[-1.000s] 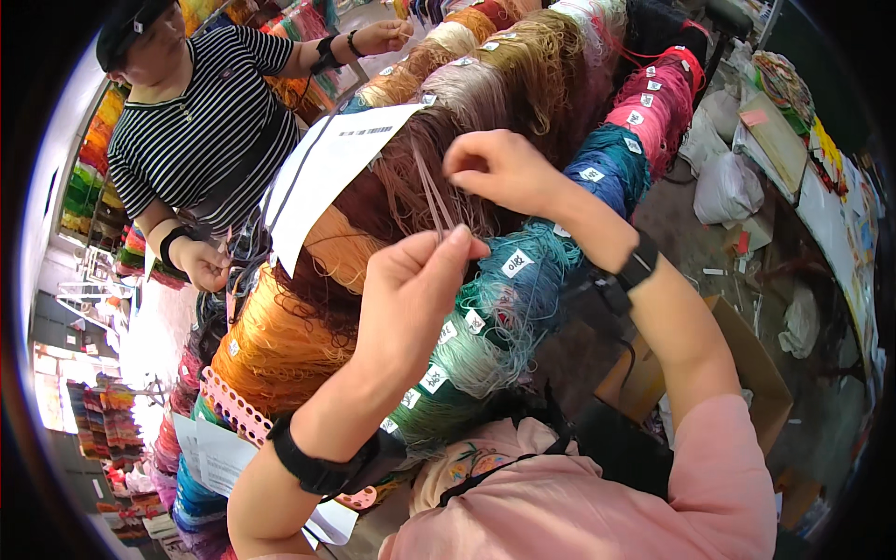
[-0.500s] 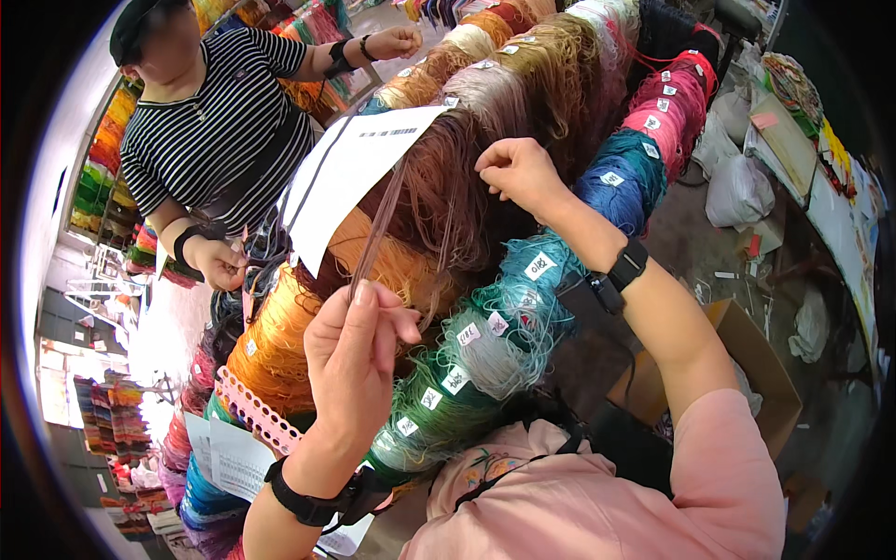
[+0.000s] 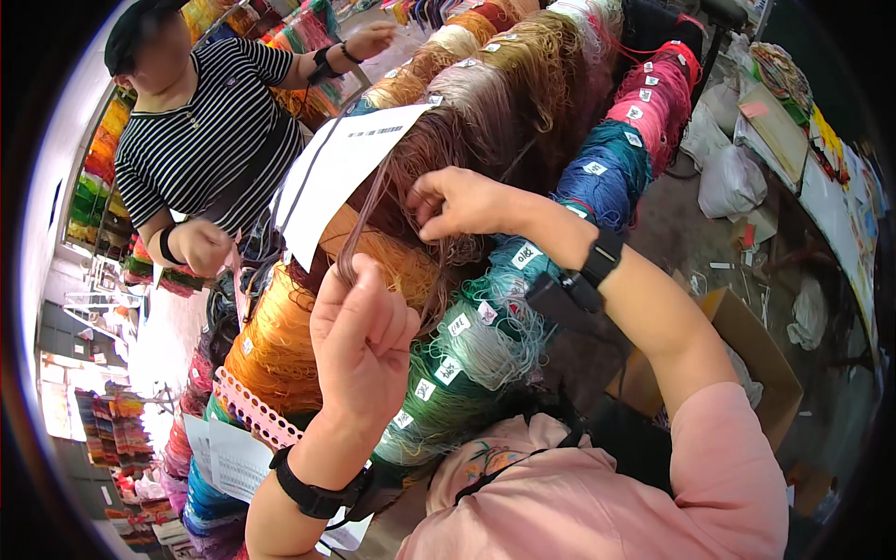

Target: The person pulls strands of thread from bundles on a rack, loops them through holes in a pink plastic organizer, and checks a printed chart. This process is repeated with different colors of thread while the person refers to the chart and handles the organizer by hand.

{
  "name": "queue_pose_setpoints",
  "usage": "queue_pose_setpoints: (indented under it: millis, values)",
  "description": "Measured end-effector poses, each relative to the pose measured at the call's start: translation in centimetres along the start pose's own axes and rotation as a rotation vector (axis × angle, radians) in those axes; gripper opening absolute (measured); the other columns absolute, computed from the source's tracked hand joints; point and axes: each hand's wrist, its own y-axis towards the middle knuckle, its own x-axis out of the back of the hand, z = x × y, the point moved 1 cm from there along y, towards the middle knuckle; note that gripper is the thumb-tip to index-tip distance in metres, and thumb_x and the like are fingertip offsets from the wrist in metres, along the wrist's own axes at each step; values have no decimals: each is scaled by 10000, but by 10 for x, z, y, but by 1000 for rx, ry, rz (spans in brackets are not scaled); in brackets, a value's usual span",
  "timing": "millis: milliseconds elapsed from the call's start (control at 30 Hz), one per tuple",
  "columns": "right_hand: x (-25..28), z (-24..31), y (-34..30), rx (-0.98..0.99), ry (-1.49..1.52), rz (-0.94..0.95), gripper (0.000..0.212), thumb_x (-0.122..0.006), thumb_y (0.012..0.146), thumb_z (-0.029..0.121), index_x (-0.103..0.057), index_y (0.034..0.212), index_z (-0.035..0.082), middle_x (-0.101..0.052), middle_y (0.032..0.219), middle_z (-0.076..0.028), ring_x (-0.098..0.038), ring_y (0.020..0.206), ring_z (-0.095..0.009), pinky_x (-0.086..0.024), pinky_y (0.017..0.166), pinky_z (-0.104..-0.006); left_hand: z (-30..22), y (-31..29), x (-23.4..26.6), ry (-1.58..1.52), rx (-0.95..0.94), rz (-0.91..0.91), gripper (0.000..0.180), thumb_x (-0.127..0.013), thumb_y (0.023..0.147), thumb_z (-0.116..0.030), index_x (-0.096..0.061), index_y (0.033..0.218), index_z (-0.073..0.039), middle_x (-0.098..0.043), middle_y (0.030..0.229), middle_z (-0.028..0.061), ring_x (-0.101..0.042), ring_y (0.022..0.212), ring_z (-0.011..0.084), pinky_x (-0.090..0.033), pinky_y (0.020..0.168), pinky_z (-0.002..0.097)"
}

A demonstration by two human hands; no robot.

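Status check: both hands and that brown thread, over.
Left hand pinching brown thread strand, pulled taut. Right hand gripping the brown skein. White paper sheet hangs alongside; nothing blocking.

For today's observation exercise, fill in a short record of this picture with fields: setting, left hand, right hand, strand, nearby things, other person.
setting: rack of hanging yarn skeins in many colours, small white tags on them
left hand: left hand raised, fingers pinching a brown strand
right hand: right hand pinching into the brown skein
strand: runs from the brown skein down to the left hand
nearby things: white paper sheet on the rack; cardboard box on the floor
other person: person in striped shirt beyond the rack, one hand reaching to it
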Motion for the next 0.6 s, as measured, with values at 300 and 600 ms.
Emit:
queue_pose_setpoints:
  millis: [300,600]
  values:
    - [-2,21,-71,-215,648,94,102,-550,740,62,-561,819,-3,-553,646,-23,-442,475,-30,-334,425,-141,7,-3,5,-19,151,-114,171,-418,830,-89,-521,953,-29,-228,451,-71,-197,380,41,-192,402,194]
    - [-33,77,-108,149,-360,52,207,-554,686,130,-537,835,-11,-540,724,-142,-545,635,-268,-433,585,-334,26,-5,-4,258,365,-152,188,-517,810,-216,-581,843,-43,-430,560,-61,-273,463,21,-222,442,174]
